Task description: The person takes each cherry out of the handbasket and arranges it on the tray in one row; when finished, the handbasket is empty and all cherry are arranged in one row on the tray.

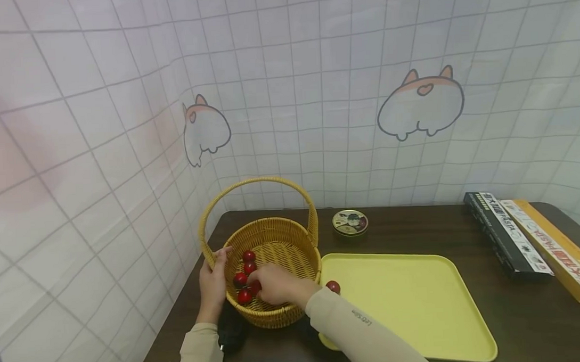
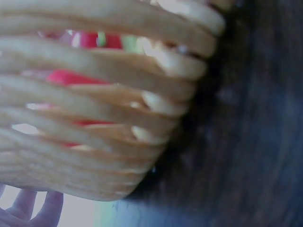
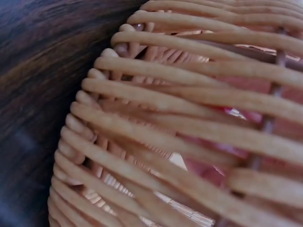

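Observation:
A yellow wicker basket (image 1: 271,321) with a tall arched handle stands on the dark table, and several small, round red fruits (image 1: 244,296) lie in its left part. My left hand (image 1: 213,285) grips the basket's left rim by the foot of the handle; its fingers (image 2: 49,208) show against the outer wall in the left wrist view. Inside the basket, my right hand (image 1: 274,284) pinches a red fruit (image 1: 255,287), partly covered by the fingers. The right wrist view shows only the weave (image 3: 156,118) up close, with reddish patches behind it.
A yellow tray (image 1: 409,304) lies right of the basket under my right forearm. One red fruit (image 1: 333,287) sits at its left edge. Behind stands a round tin (image 1: 350,222). Two long pasta boxes, black (image 1: 508,237) and orange (image 1: 556,246), lie at the right.

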Demonstrator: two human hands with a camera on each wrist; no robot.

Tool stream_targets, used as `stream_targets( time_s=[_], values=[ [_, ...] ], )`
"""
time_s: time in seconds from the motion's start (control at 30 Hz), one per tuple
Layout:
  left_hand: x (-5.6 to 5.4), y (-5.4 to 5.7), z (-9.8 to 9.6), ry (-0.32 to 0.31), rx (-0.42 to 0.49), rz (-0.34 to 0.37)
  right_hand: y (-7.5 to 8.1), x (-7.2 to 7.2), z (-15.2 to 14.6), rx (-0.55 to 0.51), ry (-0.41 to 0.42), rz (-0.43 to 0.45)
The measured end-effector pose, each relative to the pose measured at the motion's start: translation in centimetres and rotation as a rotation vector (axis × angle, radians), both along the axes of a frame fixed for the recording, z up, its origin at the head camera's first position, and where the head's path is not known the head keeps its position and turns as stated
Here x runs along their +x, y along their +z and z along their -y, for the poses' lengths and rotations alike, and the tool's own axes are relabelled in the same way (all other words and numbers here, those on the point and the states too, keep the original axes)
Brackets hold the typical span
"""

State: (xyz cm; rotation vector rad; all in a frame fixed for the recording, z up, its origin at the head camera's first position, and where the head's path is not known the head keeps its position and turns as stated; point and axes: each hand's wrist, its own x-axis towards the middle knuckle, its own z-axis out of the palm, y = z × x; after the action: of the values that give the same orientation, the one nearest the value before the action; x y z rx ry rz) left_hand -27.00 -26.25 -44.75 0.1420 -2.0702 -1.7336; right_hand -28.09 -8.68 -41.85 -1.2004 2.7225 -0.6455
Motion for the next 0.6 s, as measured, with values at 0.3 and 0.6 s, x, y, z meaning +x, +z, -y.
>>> stream_targets(
  time_s=[0.3, 0.6],
  values=[
    [0.4, 0.1, 0.0, -0.015, 0.003, 0.035, 0.9, 0.7, -1.5, -0.047, 0.0, -0.04],
    [0.3, 0.3, -0.1, 0.002, -0.032, 0.04, 3.3, 2.3, -6.2, -0.28, -0.05, -0.038]
  ],
)
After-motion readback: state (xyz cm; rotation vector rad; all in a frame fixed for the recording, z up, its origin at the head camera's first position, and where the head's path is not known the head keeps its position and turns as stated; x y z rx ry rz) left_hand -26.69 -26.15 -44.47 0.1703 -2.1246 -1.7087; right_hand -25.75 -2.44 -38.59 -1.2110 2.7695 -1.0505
